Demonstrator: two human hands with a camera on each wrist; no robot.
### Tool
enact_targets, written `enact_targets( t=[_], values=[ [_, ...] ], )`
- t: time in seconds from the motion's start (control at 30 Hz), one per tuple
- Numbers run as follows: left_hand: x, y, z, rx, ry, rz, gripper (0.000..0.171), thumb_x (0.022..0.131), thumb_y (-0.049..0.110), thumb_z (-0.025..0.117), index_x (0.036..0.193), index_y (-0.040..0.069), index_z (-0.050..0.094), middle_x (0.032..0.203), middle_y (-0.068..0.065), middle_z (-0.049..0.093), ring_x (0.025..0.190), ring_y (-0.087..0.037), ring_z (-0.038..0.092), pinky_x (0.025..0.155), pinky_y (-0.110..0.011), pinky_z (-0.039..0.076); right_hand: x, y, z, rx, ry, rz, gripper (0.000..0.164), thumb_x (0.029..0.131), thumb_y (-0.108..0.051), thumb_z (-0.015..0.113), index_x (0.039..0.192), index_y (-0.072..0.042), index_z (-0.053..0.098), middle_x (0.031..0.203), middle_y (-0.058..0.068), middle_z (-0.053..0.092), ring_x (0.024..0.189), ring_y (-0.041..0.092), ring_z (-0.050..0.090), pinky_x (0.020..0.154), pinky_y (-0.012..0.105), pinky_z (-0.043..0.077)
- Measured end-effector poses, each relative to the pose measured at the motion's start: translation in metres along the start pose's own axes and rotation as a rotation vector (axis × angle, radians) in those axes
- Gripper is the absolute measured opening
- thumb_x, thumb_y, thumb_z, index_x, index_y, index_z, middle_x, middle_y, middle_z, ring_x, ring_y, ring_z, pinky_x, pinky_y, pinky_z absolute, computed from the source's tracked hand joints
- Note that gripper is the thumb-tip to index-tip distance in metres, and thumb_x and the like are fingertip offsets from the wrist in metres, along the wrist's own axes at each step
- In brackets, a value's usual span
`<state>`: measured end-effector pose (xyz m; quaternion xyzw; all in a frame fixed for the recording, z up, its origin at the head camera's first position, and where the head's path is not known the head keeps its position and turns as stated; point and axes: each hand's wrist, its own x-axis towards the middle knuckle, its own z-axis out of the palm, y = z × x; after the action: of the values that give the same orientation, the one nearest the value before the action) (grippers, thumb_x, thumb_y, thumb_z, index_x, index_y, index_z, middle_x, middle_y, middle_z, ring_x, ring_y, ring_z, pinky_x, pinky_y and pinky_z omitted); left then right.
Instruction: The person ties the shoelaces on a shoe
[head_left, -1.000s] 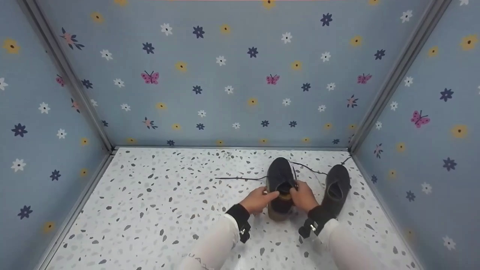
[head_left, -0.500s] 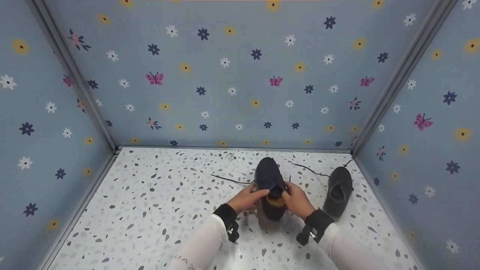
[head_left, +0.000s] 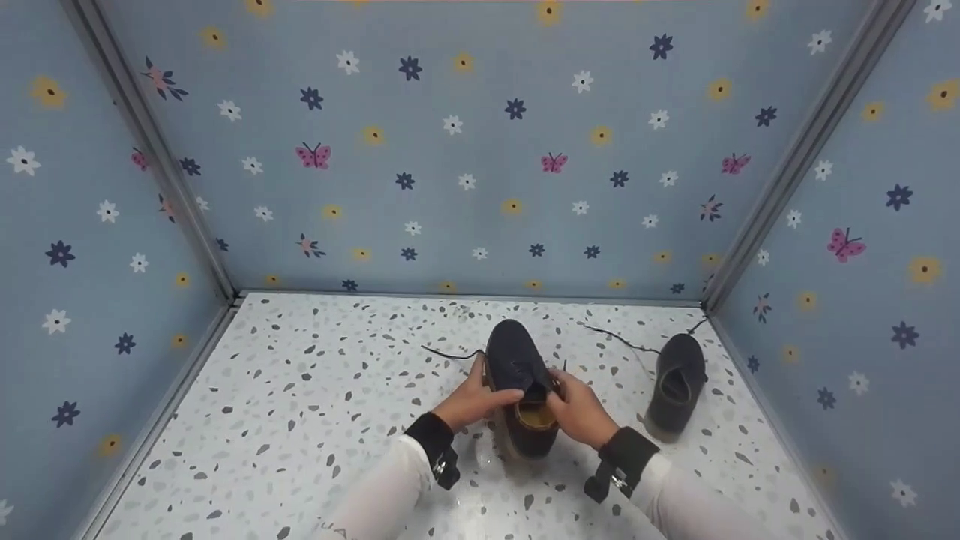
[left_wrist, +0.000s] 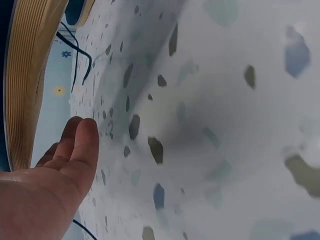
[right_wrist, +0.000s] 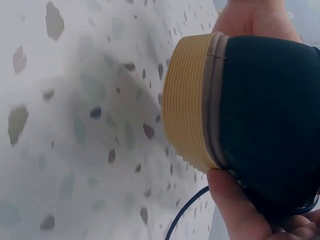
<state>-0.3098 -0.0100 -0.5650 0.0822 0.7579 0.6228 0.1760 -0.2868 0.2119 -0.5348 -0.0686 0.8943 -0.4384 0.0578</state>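
Head view: left hand (head_left: 471, 400) and right hand (head_left: 582, 411) grip one shoe (head_left: 511, 354); a lace (head_left: 634, 346) and second shoe (head_left: 674, 400) lie rightward.

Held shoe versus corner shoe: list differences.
The right hand grips the held shoe; no hand touches the corner shoe. The held shoe's toe angles left, the corner shoe's right. The held shoe shows a tan insole; the corner shoe's inside looks darker. Both are dark outside.

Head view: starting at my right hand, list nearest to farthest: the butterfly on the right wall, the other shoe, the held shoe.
1. Held shoe: touching your right hand, on its left.
2. Other shoe: on the floor, to that hand's right.
3. Butterfly: farther right, up on the wall.
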Motion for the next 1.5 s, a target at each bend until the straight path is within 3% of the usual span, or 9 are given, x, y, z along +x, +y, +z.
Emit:
enact_targets(
  t=[0.13,0.23,0.4,0.53,0.63,0.87,1.1,1.3,1.5],
  values=[
    [-0.006,-0.007,-0.010,0.106,0.034,0.016,0.132,0.072,0.058,0.078,0.154,0.015,-0.016,0.158,-0.024,0.025,0.143,-0.038,0.034,0.115,-0.051,0.033,-0.004,-0.003,0.012,-0.028,-0.007,-0.030,0.047,0.096,-0.015,0.049,0.141,-0.003,0.045,0.102,0.010,0.068,0.082,0.015,0.061,0.070,0.031,0.052],
    [-0.012,-0.013,-0.017,0.149,0.050,0.037,0.136,0.069,0.056,0.081,0.154,0.017,-0.019,0.162,-0.022,0.014,0.146,-0.040,0.028,0.117,-0.052,0.029,-0.007,-0.005,0.024,-0.040,-0.004,-0.041,0.047,0.096,-0.015,0.049,0.141,-0.004,0.045,0.107,0.012,0.067,0.085,0.016,0.061,0.073,0.033,0.052],
    [-0.023,-0.022,-0.030,0.237,0.064,0.079,0.141,0.065,0.053,0.085,0.154,0.020,-0.019,0.163,-0.020,-0.004,0.146,-0.042,0.027,0.117,-0.053,0.028,-0.014,-0.007,0.047,-0.049,0.009,-0.054,0.047,0.096,-0.015,0.049,0.141,0.000,0.045,0.131,0.019,0.061,0.110,0.022,0.063,0.094,0.043,0.053],
    [-0.031,-0.028,-0.038,0.315,0.051,0.102,0.142,0.065,0.054,0.085,0.153,0.019,-0.021,0.163,-0.019,-0.005,0.148,-0.040,0.020,0.119,-0.054,0.023,-0.020,-0.009,0.063,-0.053,0.012,-0.041,0.048,0.096,-0.014,0.048,0.141,0.002,0.044,0.137,0.021,0.056,0.119,0.024,0.060,0.101,0.046,0.048],
    [-0.038,-0.033,-0.042,0.311,0.028,0.115,0.143,0.064,0.051,0.086,0.152,0.026,-0.023,0.163,-0.019,-0.002,0.149,-0.039,0.018,0.119,-0.054,0.022,-0.026,-0.011,0.073,-0.043,0.016,-0.035,0.046,0.095,-0.013,0.049,0.139,0.002,0.047,0.133,0.021,0.059,0.115,0.024,0.062,0.098,0.046,0.050],
    [-0.051,-0.041,-0.049,0.290,-0.020,0.160,0.139,0.066,0.046,0.087,0.150,0.036,-0.022,0.157,-0.022,0.030,0.143,-0.035,0.035,0.115,-0.052,0.031,-0.037,-0.013,0.088,-0.072,0.020,-0.030,0.048,0.096,-0.015,0.051,0.139,0.005,0.045,0.133,0.023,0.059,0.117,0.026,0.062,0.095,0.043,0.052],
    [-0.059,-0.046,-0.055,0.244,-0.048,0.191,0.130,0.070,0.040,0.085,0.155,0.029,-0.013,0.157,-0.019,0.030,0.143,-0.034,0.036,0.115,-0.050,0.032,-0.039,-0.010,0.090,0.054,-0.148,0.000,0.057,0.099,-0.027,0.053,0.147,-0.004,0.035,0.111,0.011,0.069,0.090,0.013,0.066,0.073,0.031,0.056],
    [-0.068,-0.050,-0.056,0.214,-0.022,0.152,0.121,0.070,0.041,0.085,0.154,0.038,-0.001,0.157,-0.018,0.031,0.143,-0.034,0.037,0.114,-0.051,0.033,-0.041,-0.007,0.089,0.098,-0.213,-0.032,0.061,0.098,-0.036,0.056,0.148,-0.008,0.035,0.115,0.011,0.068,0.095,0.015,0.067,0.075,0.032,0.057],
    [-0.070,-0.054,-0.055,0.194,-0.005,0.143,0.112,0.072,0.038,0.084,0.156,0.027,0.012,0.157,-0.015,0.033,0.142,-0.035,0.038,0.114,-0.054,0.031,-0.039,0.003,0.076,0.167,-0.280,-0.061,0.062,0.098,-0.042,0.054,0.147,-0.010,0.037,0.127,0.018,0.062,0.104,0.022,0.068,0.075,0.035,0.059]
  ],
)
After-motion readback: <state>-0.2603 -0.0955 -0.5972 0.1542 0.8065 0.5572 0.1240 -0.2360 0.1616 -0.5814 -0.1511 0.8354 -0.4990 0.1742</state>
